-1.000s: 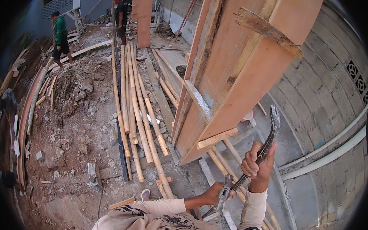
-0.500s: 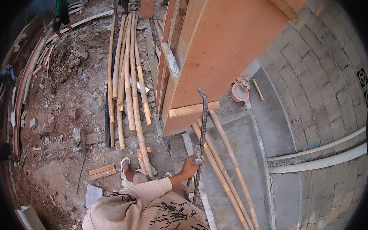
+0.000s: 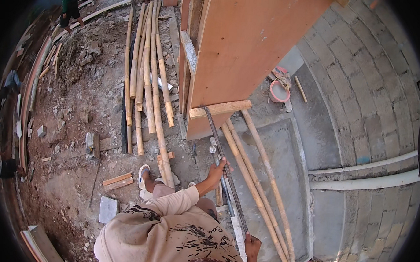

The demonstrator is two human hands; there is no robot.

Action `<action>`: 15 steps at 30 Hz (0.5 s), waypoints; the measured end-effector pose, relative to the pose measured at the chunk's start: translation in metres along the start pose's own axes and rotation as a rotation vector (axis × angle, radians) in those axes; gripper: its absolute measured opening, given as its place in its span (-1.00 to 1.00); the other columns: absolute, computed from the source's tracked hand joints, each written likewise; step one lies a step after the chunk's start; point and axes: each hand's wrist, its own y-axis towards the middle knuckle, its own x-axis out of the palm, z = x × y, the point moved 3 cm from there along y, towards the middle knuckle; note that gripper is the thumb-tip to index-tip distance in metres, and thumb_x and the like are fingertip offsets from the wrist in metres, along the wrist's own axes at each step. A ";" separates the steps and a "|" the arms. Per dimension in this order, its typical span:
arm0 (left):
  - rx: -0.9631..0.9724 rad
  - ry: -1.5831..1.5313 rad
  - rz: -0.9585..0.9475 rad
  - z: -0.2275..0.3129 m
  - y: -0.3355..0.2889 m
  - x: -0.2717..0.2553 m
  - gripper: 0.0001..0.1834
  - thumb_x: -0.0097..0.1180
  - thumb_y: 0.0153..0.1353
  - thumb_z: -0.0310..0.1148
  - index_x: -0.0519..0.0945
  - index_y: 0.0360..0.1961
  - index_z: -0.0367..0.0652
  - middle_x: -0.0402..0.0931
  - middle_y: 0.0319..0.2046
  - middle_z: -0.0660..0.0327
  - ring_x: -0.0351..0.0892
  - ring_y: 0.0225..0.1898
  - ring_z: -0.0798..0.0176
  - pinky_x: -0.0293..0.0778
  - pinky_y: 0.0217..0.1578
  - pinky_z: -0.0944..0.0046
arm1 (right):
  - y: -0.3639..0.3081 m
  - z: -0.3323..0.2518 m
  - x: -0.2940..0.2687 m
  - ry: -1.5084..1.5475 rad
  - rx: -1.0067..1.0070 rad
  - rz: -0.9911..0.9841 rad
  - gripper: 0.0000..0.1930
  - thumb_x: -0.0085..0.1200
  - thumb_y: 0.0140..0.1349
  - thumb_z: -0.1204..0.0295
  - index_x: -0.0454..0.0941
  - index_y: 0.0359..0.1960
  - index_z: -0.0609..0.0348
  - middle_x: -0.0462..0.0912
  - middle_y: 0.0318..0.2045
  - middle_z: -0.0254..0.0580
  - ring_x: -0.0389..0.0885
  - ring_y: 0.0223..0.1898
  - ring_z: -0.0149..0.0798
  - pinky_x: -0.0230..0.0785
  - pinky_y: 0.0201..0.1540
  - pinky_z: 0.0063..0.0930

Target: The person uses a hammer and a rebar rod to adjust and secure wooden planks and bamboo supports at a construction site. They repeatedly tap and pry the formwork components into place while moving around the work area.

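Looking down, we see our left hand (image 3: 215, 172) with fingers bent around the hammer (image 3: 213, 149) and the metal bar (image 3: 214, 129); how firmly, we cannot tell. Our right hand (image 3: 252, 247) has its fingers closed on the bar's lower end. The bar's curved upper end is at the wooden strip (image 3: 227, 107) on the orange board (image 3: 248, 53).

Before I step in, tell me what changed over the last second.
The hooked ribbed bar swung left and forward; its tip now overlaps the wooden batten on the plywood formwork. The right hand shifted from farther up the bar to near its lower end. The left hand still holds the hammer; the formwork and bamboo poles stayed put.
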 end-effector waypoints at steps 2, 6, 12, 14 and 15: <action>-0.013 -0.102 0.011 0.010 -0.008 0.020 -0.56 0.02 0.47 0.10 0.51 -0.16 -0.10 0.59 -0.42 0.24 0.52 -0.46 0.41 0.36 -0.51 0.37 | -0.016 -0.035 -0.042 -0.143 -0.145 0.111 -0.42 0.00 0.44 0.06 0.43 -0.64 0.29 0.39 -0.80 -0.20 0.35 -0.72 -0.27 0.20 -0.55 -0.28; -0.054 -0.309 -0.082 0.047 -0.019 0.044 -0.57 0.04 0.44 0.13 0.48 -0.15 -0.04 0.53 -0.42 0.34 0.33 -0.58 0.46 0.32 -0.53 0.43 | -0.057 -0.154 -0.139 -0.251 -0.103 0.320 -0.64 0.33 0.19 0.20 0.62 -0.52 0.29 0.53 -0.70 0.06 0.51 -0.63 0.12 0.33 -0.45 -0.09; -0.047 -0.587 -0.231 0.103 -0.024 0.063 -0.64 0.04 0.46 0.07 0.43 -0.20 0.00 0.50 -0.42 0.33 0.28 -0.59 0.50 0.31 -0.56 0.50 | -0.120 -0.299 -0.222 -0.421 -0.790 0.713 -0.66 0.26 0.31 0.17 0.66 -0.29 0.28 0.64 -0.43 0.06 0.64 -0.35 0.26 0.52 -0.24 -0.02; -0.036 -0.593 -0.189 0.113 -0.023 0.065 -0.67 0.01 0.49 0.02 0.39 -0.19 -0.02 0.48 -0.41 0.32 0.28 -0.59 0.52 0.32 -0.61 0.54 | -0.133 -0.252 -0.208 0.232 -1.087 0.305 -0.59 0.28 0.28 0.09 0.65 -0.14 0.24 0.66 -0.25 0.04 0.63 -0.17 0.22 0.51 -0.08 0.03; -0.037 -0.593 -0.182 0.114 -0.023 0.073 -0.67 0.02 0.49 0.00 0.39 -0.19 -0.03 0.47 -0.41 0.33 0.29 -0.60 0.52 0.33 -0.63 0.55 | -0.131 -0.228 -0.198 0.552 -1.193 0.084 -0.54 0.29 0.26 0.05 0.64 -0.06 0.23 0.67 -0.15 0.04 0.62 -0.08 0.21 0.50 0.00 0.05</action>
